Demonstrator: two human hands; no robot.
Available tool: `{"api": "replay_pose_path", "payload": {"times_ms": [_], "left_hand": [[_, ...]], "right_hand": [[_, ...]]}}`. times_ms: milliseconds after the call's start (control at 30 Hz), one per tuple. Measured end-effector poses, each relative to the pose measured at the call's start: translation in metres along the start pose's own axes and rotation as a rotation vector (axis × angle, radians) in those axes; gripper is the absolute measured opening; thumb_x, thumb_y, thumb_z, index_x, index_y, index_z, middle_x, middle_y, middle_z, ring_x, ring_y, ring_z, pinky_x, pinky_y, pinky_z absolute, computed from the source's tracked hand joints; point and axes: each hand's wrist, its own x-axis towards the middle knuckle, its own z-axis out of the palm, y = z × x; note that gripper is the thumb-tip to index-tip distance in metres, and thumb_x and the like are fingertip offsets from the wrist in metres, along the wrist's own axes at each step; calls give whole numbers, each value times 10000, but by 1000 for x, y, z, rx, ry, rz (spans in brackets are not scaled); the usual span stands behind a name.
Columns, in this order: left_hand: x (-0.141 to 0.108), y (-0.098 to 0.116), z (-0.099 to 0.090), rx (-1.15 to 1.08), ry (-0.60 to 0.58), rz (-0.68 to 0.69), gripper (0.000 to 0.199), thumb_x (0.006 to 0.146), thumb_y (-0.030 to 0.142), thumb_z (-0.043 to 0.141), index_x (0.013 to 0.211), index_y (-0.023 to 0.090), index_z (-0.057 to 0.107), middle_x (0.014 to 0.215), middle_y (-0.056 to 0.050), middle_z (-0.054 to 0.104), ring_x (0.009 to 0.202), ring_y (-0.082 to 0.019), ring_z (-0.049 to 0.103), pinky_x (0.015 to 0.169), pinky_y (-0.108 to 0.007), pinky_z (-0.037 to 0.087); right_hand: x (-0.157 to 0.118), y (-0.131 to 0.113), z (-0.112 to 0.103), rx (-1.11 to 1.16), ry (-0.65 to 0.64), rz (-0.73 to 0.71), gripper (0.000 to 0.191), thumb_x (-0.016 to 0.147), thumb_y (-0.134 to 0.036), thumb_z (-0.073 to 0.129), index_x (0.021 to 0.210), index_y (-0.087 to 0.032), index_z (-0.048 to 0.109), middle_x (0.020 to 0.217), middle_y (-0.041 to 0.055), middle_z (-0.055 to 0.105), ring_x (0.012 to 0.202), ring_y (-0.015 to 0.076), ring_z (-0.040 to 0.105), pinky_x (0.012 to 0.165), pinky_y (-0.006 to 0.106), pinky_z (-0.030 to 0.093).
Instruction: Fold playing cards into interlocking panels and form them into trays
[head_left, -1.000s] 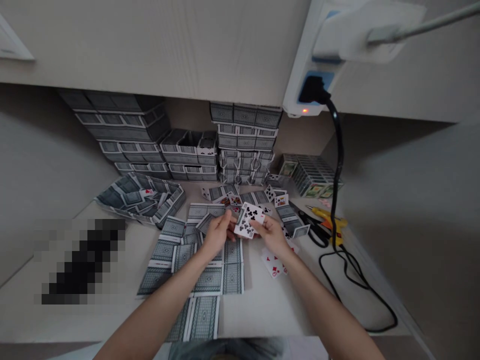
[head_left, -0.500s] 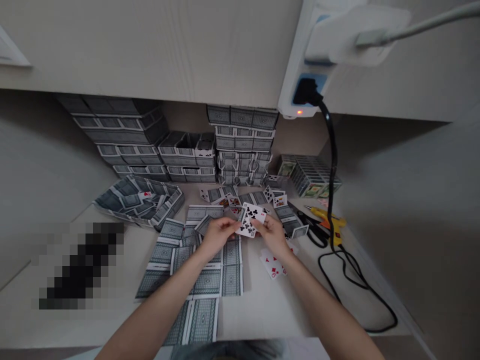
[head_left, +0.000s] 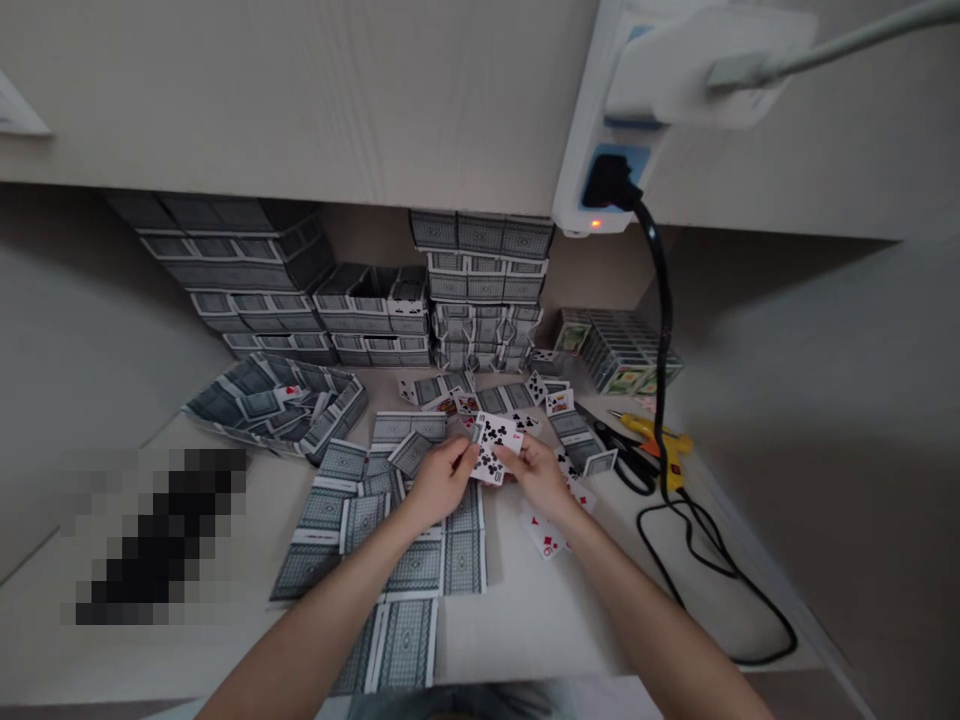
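Cards (head_left: 493, 447) sit fanned between both hands just above the middle of the worktop (head_left: 525, 610), faces up, the top one showing black clubs. The left hand (head_left: 441, 482) pinches the fan's left edge between thumb and fingers, and the right hand (head_left: 537, 473) grips its right edge the same way, so both are closed on the cards and nearly touch each other.

Under the left hand and forearm lie flat sheets (head_left: 420, 545) with a grey back pattern, laid edge to edge in rows toward the near edge. Just below the right hand a few loose red cards (head_left: 549, 533) lie face up. More loose cards (head_left: 480, 398), some face up and some face down, are scattered just behind the hands. To the left sits a crumpled heap (head_left: 281, 400) of the same grey-patterned sheet. Stacks of grey boxes (head_left: 352, 290) line the back wall under a shelf (head_left: 300, 100). Right of the hands lie black scissors (head_left: 626, 462) and a yellow glue gun (head_left: 658, 440), whose black cable (head_left: 664, 300) runs up to a power strip (head_left: 607, 150) on the shelf front.
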Motion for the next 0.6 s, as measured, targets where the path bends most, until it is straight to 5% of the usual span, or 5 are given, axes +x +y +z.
{"api": "replay_pose_path", "payload": {"times_ms": [600], "left_hand": [[-2,-5,-3,216,1,77,434,848,357,307,504,161,482,496,0,467,498,-96,440,515,-222,291]], "right_hand": [[-4,-2,5,-27,-90,60,367,600,-376,652,896,-171,582,737,11,644,566,128,569,486,236,469]]}}
